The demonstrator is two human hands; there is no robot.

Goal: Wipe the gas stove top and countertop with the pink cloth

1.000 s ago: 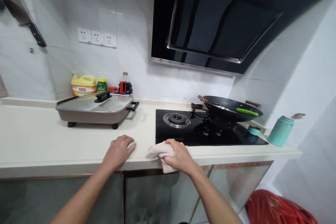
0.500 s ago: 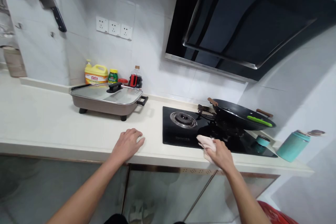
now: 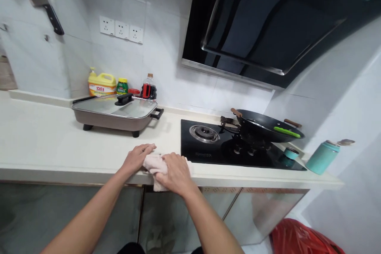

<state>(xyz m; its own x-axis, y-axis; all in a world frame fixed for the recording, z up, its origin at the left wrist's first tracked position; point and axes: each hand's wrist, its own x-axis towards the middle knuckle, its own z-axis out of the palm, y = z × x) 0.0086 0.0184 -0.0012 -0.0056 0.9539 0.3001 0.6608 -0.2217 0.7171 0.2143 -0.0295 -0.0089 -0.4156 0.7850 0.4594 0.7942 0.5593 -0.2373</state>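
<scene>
My right hand (image 3: 175,172) presses a crumpled pale pink cloth (image 3: 153,163) onto the front edge of the cream countertop (image 3: 59,147), just left of the black glass gas hob (image 3: 238,151). Part of the cloth hangs over the edge. Resting flat on the counter, my left hand (image 3: 137,158) has its fingers touching the cloth's left side. A black wok (image 3: 266,125) with a green utensil in it sits on the hob's right burner.
A lidded brown electric skillet (image 3: 114,113) stands at the back left, with a yellow jug (image 3: 101,84) and bottles behind it. A teal flask (image 3: 323,156) stands at the counter's right end. A black hood (image 3: 268,27) hangs overhead. A red bag (image 3: 303,238) lies on the floor.
My right hand has swept the cloth left from the hob's front edge to the counter beside my left hand. The left hand has stayed in place.
</scene>
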